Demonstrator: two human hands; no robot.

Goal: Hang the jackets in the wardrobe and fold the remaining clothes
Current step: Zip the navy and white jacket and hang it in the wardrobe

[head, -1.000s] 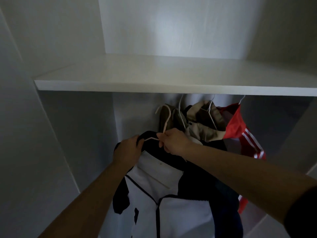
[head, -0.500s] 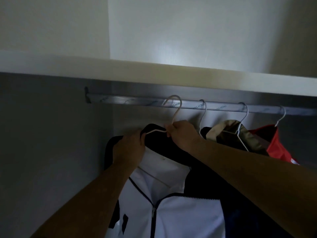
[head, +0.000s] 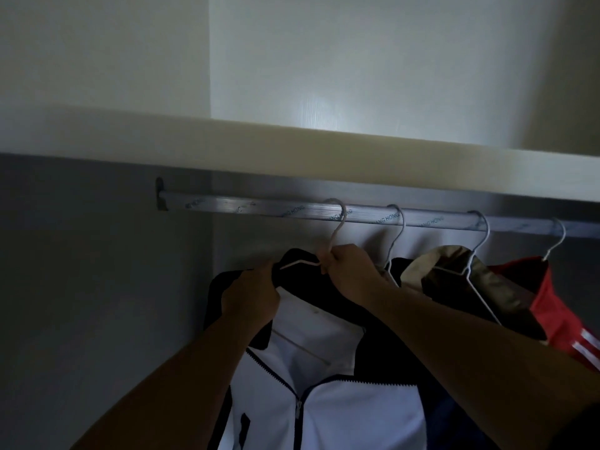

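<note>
A black and white zip jacket [head: 324, 401] hangs on a white wire hanger [head: 334, 235] in front of me. The hanger's hook curls over the metal wardrobe rail [head: 246, 207]. My right hand [head: 350, 271] pinches the hanger's neck just below the hook. My left hand [head: 250, 295] grips the jacket's black left shoulder. To the right, a beige and olive jacket [head: 461, 280] and a red jacket [head: 558, 306] with white stripes hang from the same rail on their own hangers.
A white shelf [head: 292, 151] runs just above the rail. The wardrobe's grey side wall [head: 81, 287] stands close on the left. A further hanger [head: 397, 235] with a dark garment hangs between my right hand and the beige jacket.
My view has risen from above the shelf to below it, so the rail shows. Both hands have lifted the jacket, and the hanger's hook has gone from below the rail to over it.
</note>
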